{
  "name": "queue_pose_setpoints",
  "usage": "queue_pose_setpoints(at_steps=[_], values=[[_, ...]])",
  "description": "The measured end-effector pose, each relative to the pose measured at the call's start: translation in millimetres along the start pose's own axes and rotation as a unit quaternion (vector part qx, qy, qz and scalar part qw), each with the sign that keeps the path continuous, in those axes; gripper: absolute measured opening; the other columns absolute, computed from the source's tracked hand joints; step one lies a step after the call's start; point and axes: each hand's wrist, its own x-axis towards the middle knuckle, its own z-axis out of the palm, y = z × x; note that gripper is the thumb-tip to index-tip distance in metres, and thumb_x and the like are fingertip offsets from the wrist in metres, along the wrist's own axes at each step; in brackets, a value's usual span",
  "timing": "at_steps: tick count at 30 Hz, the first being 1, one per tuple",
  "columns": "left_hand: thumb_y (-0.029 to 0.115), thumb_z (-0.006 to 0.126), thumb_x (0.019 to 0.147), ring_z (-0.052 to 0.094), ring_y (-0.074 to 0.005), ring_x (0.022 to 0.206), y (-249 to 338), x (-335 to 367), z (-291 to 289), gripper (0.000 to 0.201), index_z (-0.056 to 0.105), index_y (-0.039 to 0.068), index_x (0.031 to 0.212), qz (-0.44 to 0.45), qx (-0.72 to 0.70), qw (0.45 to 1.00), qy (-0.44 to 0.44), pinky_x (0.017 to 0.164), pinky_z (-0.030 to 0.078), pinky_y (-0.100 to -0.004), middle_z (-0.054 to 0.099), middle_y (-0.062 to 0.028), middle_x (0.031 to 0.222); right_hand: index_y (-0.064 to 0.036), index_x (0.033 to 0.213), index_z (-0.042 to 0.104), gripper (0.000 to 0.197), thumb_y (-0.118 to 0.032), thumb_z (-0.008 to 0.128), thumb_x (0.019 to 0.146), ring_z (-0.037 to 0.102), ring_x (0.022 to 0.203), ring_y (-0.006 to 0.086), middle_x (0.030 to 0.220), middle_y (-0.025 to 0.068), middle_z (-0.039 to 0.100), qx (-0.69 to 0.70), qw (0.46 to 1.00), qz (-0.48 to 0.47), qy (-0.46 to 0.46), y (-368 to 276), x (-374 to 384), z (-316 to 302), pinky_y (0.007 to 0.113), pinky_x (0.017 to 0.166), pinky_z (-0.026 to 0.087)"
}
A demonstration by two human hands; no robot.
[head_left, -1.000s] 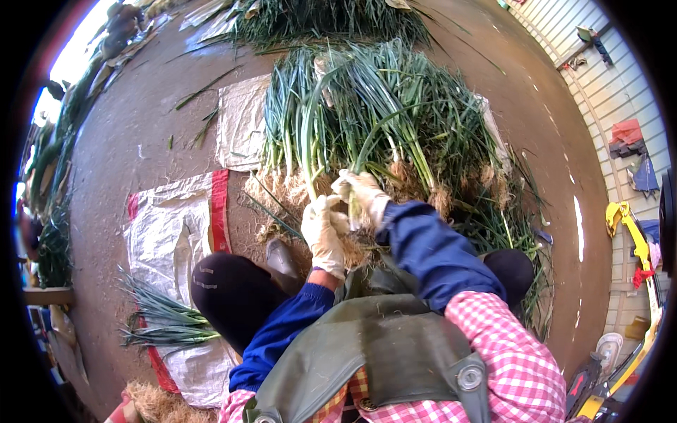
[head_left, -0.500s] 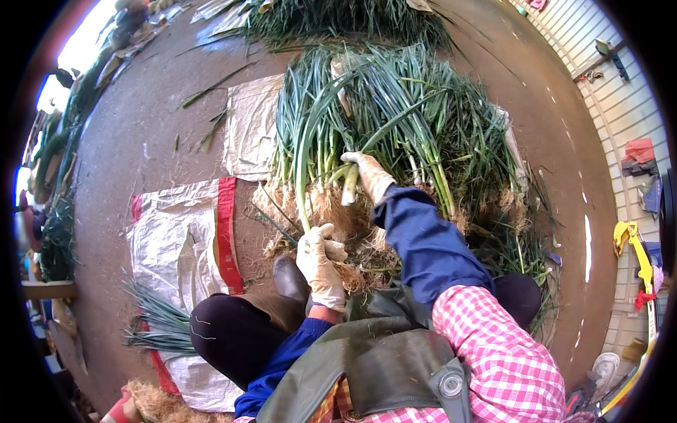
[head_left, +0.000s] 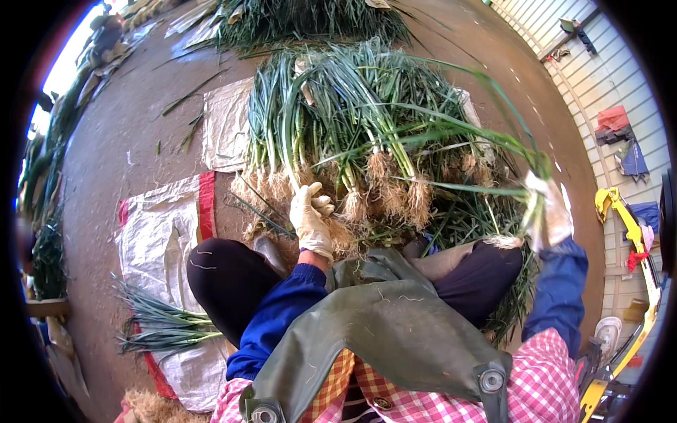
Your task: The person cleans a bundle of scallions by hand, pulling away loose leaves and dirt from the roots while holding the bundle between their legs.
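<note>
Our left hand (head_left: 310,220), nearer the leek heap (head_left: 367,116), pinches one pale stalk (head_left: 288,158) pointing to eleven o'clock; the heap lies at one o'clock, leaves toward twelve. Our right hand (head_left: 553,215), gripping a blurred leafy bunch (head_left: 541,166), has swung from mid-heap to three o'clock.
</note>
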Motion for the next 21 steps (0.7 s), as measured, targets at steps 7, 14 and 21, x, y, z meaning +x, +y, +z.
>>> queue_pose_setpoints(at_steps=[7,14,21], values=[[0.028,0.058,0.091,0.045,-0.0092,0.056,-8,-3,-9,0.036,0.058,-0.001,0.112,-0.153,-0.055,0.981,-0.105,0.057,0.046,-0.0273,0.047,0.0018,0.068,-0.0033,0.098,0.068,0.038,-0.031,0.072,0.071,0.060,0.102,0.0300,0.106,0.0185,0.064,-0.724,0.656,0.209,0.042,180,-54,-300,0.040,0.087,0.046],[0.025,0.057,0.092,0.049,-0.0085,0.054,-13,-27,27,0.031,0.062,0.003,0.113,-0.194,-0.063,0.952,-0.229,0.051,0.046,-0.0241,0.053,0.0023,0.066,-0.0075,0.089,0.059,0.008,-0.016,0.059,0.090,0.046,0.055,0.0057,0.071,-0.0028,0.053,-0.193,0.975,0.012,-0.106,122,58,-79,0.021,0.046,0.035],[0.028,0.057,0.092,0.055,-0.0102,0.054,-6,-52,77,0.040,0.057,0.000,0.120,-0.092,0.007,0.935,-0.342,0.051,0.048,-0.0224,0.057,-0.0006,0.065,-0.0037,0.138,0.039,0.076,-0.028,0.071,0.073,0.051,0.120,0.0272,0.133,0.0180,0.051,-0.484,0.863,-0.094,-0.114,167,148,110,0.030,0.100,0.041]])
